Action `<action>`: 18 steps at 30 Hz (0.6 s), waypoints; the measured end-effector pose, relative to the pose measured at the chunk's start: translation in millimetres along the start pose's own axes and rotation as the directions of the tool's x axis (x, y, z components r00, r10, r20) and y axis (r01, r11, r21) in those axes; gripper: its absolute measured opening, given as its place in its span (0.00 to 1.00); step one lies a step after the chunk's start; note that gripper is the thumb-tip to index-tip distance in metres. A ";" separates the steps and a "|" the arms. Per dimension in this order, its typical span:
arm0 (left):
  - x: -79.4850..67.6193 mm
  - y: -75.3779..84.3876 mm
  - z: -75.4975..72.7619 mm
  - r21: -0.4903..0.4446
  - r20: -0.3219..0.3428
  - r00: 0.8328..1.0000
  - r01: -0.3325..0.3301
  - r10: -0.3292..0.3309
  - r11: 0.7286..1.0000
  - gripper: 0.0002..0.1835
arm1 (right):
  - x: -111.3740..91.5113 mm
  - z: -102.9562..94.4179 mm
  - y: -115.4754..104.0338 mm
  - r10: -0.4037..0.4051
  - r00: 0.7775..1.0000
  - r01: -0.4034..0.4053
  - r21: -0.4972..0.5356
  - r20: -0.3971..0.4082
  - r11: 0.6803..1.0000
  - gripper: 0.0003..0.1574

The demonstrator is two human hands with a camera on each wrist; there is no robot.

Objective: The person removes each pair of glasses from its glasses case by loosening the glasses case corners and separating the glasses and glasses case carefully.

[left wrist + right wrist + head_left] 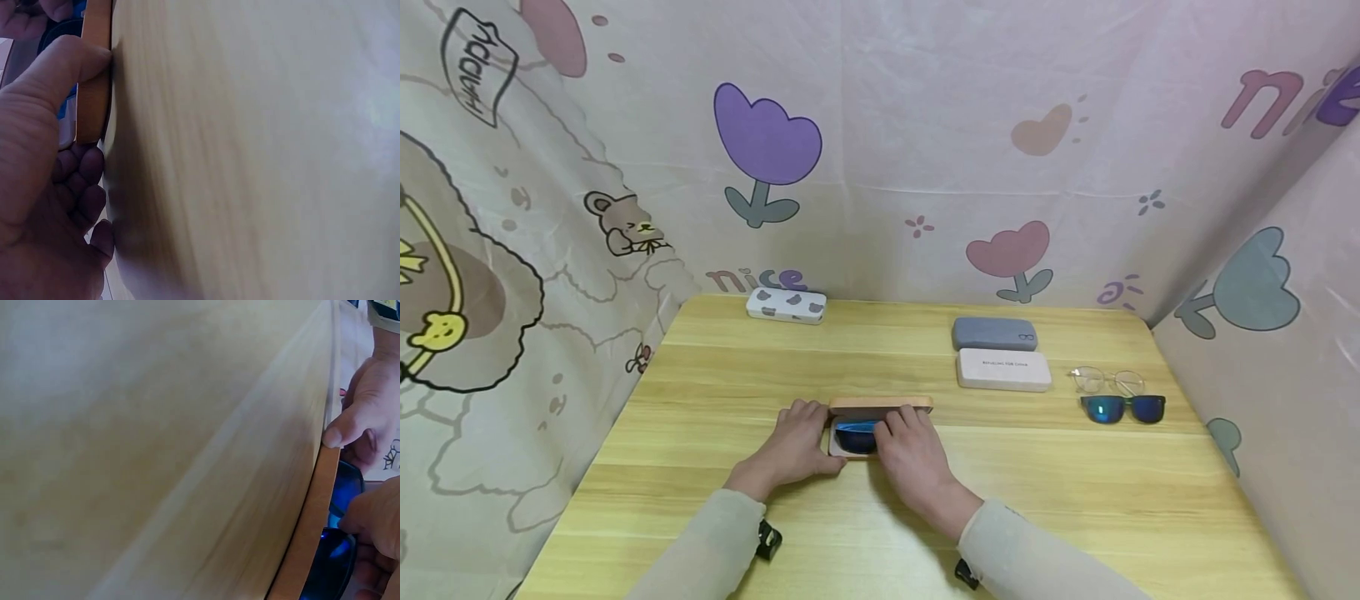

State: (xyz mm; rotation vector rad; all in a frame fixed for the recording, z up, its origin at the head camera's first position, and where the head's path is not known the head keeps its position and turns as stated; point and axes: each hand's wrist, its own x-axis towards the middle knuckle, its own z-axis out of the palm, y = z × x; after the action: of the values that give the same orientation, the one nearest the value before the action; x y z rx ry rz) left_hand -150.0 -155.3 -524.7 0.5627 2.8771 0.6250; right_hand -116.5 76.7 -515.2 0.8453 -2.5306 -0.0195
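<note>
Sleeves [707, 546] angled inward | left fingers [805, 412] grip glasses case [880, 402] | right fingers [906, 418] pinch sunglasses [856, 441]

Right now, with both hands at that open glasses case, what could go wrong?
The right hand holds the dark, blue-tinted sunglasses with its fingers close to the lenses, so a slip might smudge them.

The raised, orange-brown lid of the rectangular glasses case stands just behind that hand; if knocked, it could drop on the fingers.

The left hand grips the case's left end; easing off might let the case slide.
</note>
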 end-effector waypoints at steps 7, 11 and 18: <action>0.6 0.6 -0.3 -0.002 0.003 1.000 0.003 -0.003 1.000 0.47 | -2.2 1.6 1.3 -0.003 1.000 0.003 -0.009 0.003 1.000 0.03; 0.7 1.0 -0.8 -0.009 0.007 1.000 0.003 -0.003 1.000 0.48 | -2.5 -0.9 2.0 -0.005 1.000 0.005 -0.013 -0.002 1.000 0.05; -0.1 -0.8 1.0 -0.009 0.001 1.000 -0.003 0.003 1.000 0.45 | -6.8 -15.4 7.6 -0.014 0.999 0.015 0.035 -0.043 0.999 0.13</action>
State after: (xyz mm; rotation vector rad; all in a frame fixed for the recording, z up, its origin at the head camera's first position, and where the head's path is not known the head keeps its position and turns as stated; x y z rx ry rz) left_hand -149.9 -155.6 -525.9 0.5654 2.8718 0.6369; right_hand -109.3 88.8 -503.2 0.8688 -2.4910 0.0382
